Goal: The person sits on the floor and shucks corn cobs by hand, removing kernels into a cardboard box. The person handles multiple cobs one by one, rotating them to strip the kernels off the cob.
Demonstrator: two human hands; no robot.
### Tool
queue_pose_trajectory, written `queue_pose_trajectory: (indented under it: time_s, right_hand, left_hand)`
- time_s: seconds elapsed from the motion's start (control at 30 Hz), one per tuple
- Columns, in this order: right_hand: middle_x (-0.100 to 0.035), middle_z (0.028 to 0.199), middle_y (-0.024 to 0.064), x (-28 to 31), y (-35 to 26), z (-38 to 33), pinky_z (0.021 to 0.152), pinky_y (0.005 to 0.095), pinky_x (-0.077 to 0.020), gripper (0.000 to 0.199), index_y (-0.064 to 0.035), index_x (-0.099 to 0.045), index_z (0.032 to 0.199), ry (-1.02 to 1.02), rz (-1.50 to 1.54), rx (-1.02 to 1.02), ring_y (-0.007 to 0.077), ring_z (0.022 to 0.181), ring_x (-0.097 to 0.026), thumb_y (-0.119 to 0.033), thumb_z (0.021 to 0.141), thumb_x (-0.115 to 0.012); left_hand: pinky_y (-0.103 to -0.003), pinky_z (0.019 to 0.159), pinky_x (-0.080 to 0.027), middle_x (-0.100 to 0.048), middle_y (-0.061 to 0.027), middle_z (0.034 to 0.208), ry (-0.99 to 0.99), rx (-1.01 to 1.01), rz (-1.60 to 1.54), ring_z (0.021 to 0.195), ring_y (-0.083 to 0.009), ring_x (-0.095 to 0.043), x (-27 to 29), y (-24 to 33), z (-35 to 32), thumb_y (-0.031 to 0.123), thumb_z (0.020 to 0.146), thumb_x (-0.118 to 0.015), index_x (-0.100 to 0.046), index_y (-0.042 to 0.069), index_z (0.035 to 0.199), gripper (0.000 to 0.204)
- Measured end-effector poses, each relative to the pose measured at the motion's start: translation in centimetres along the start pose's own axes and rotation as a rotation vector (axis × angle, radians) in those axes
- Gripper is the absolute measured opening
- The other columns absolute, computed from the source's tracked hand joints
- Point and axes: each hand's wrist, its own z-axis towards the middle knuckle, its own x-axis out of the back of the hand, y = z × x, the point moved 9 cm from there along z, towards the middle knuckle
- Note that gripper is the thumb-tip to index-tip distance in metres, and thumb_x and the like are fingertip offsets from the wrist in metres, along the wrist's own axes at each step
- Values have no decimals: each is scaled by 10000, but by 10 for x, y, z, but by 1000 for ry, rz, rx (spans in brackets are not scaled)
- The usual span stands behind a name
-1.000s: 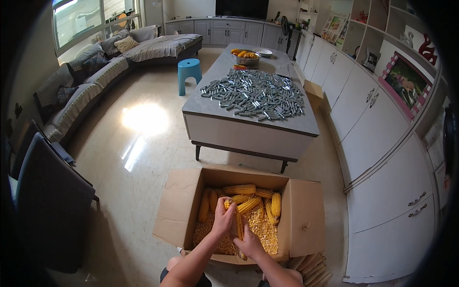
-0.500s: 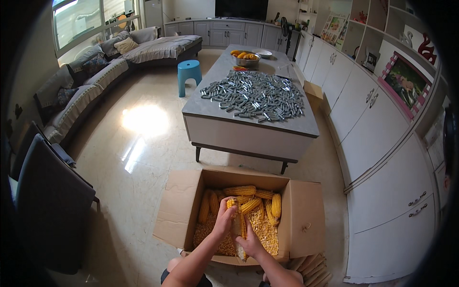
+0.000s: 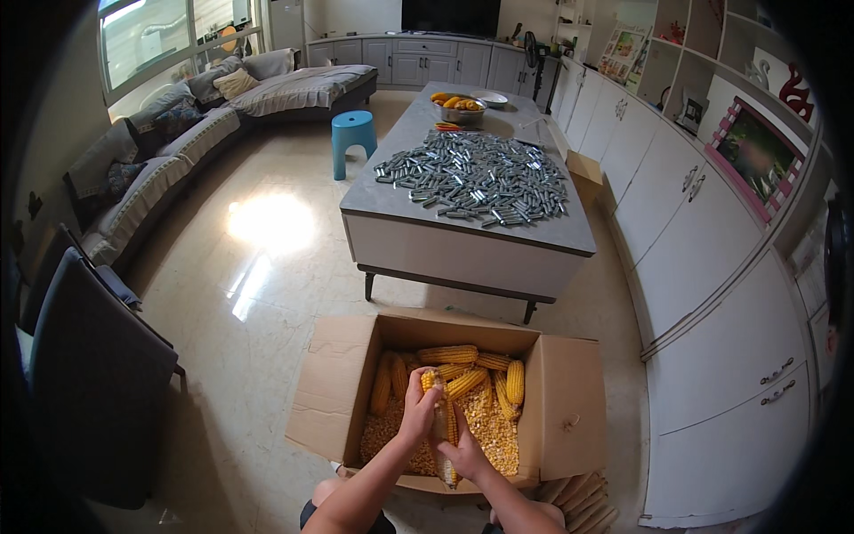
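Observation:
My left hand (image 3: 422, 407) is wrapped round the upper part of a partly shelled corn cob (image 3: 446, 465) above a cardboard box. My right hand (image 3: 463, 452) grips it lower down from the right. Yellow kernels show at the top end and along the right side; the lower part is pale and stripped. My fingers cover its middle, so I cannot tell whether the top end belongs to a second cob. Beneath my hands, loose kernels (image 3: 498, 441) cover the bottom of the cardboard box (image 3: 331, 383). Several whole corn cobs (image 3: 447, 354) lie against its far and side walls.
Beyond the box stands a long table (image 3: 400, 200) spread with small silvery cylinders (image 3: 480, 178) and a metal bowl (image 3: 459, 110) of corn. A blue stool (image 3: 354, 142) is left of it, a dark chair (image 3: 98, 374) nearer left. White cabinets (image 3: 703, 392) line the right.
My hands keep their hold on the cob and have barely shifted. The view has moved very slightly.

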Motion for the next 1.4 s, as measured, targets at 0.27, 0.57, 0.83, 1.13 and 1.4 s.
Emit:
queue_pose_trajectory:
  time_s: [0.27, 0.57, 0.83, 1.13, 1.4]
  right_hand:
    - [-404, 1266, 177, -2, -21, -8, 935, 328, -361, 792, -90, -55, 1397, -43, -73, -136, 261, 1125, -457, -132, 776, -544]
    - [-336, 1311, 123, -2, -11, 1, 963, 303, -321, 757, -43, -80, 1390, -34, 364, -31, 204, 1173, -384, -97, 794, -543]
    - [-398, 1229, 94, -2, -20, 1, 924, 281, -348, 728, -33, -108, 1383, -55, 450, 7, 167, 1083, -423, -106, 812, -553]
    - [-349, 1286, 85, -2, -22, -4, 970, 278, -307, 725, -33, -110, 1384, -56, 493, 5, 163, 1159, -372, -82, 806, -546]
    - [-344, 1284, 93, -3, -34, 0, 963, 277, -312, 735, -35, -104, 1385, -65, 425, 49, 169, 1155, -374, -100, 805, -551]
  left_hand:
    - [-233, 699, -401, -491, -32, 890, 40, 34, 112, 789, -92, -454, 10, -5, 5, 212, 906, -452, -456, 49, 1002, 189]
    - [-264, 771, -404, -500, -58, 955, 12, 46, -109, 856, -135, -476, -2, -3, 2, 272, 864, -468, -467, 37, 1101, 334]
    - [-263, 712, -436, -561, -28, 846, -44, 332, -356, 783, -117, -537, -4, -20, -1, 293, 862, -516, -515, 83, 974, 238]
    - [-238, 668, -434, -542, -7, 811, -25, 265, -271, 743, -92, -522, -7, -11, -4, 223, 845, -550, -509, 77, 947, 183]
    - [-234, 662, -429, -546, -4, 824, 18, 250, -229, 740, -80, -515, -2, -9, 1, 263, 857, -553, -516, 71, 977, 230]
